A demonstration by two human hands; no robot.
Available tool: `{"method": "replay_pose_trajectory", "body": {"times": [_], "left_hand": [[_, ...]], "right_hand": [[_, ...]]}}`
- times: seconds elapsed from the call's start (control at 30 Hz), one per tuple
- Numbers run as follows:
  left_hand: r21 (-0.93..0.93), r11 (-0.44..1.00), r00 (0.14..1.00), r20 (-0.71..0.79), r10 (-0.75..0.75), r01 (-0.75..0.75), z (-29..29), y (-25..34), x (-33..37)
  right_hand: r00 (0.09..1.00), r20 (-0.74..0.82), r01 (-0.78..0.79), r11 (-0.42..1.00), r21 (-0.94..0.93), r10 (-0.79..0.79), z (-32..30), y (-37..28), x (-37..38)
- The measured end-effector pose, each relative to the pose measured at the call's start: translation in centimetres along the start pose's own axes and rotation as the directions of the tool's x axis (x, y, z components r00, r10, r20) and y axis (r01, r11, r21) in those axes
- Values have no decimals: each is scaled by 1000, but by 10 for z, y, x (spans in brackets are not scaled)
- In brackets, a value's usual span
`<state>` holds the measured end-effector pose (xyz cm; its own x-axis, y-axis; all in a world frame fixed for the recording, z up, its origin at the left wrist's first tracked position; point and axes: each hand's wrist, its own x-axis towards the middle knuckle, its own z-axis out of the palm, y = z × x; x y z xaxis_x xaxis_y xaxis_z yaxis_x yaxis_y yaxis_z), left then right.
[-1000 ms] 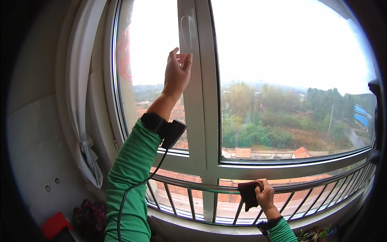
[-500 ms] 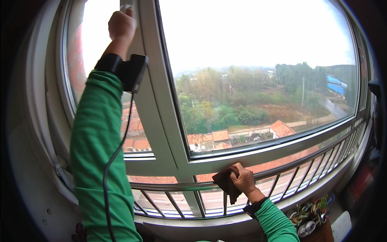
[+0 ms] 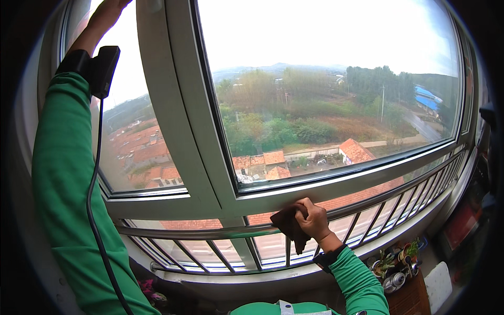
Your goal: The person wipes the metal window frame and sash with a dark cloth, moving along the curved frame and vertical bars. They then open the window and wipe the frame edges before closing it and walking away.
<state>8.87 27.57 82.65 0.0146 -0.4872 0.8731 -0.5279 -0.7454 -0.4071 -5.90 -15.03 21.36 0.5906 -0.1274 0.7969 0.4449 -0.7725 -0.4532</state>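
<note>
My right hand point(image 3: 314, 220) is closed around a dark brown cloth point(image 3: 290, 224), which hangs down over the metal railing point(image 3: 341, 212). The wrist rests just in front of the bars, below the window frame point(image 3: 283, 190). Raised high at the upper left, my left hand point(image 3: 107, 17) is in front of the narrow left window pane point(image 3: 134, 131). Its fingertips run out of the picture at the top, so their grip is hidden. A black device point(image 3: 105, 71) with a cable is strapped to the left wrist.
A large window pane point(image 3: 325, 121) fills the middle and right, with trees and red roofs outside. Low on the right are potted plants point(image 3: 386, 262), a metal kettle-like pot point(image 3: 394, 282) and a brown wooden surface point(image 3: 412, 299). Pink flowers point(image 3: 149, 290) show at the lower left.
My left hand has left the upright frame beside the white handle-like part and moved left and up. The right hand still grips the cloth at the railing. The view has shifted slightly.
</note>
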Motion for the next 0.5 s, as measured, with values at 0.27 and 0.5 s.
{"method": "replay_pose_trajectory", "body": {"times": [0.27, 0.5], "left_hand": [[324, 878, 897, -385, -217, 352, 35, 43, 24], [145, 944, 925, -291, -246, 297, 20, 43, 23]], "right_hand": [[999, -25, 29, 999, -17, -30, 3, 1, 0], [999, -31, 15, 1000, 0, -15, 4, 3, -1]]}}
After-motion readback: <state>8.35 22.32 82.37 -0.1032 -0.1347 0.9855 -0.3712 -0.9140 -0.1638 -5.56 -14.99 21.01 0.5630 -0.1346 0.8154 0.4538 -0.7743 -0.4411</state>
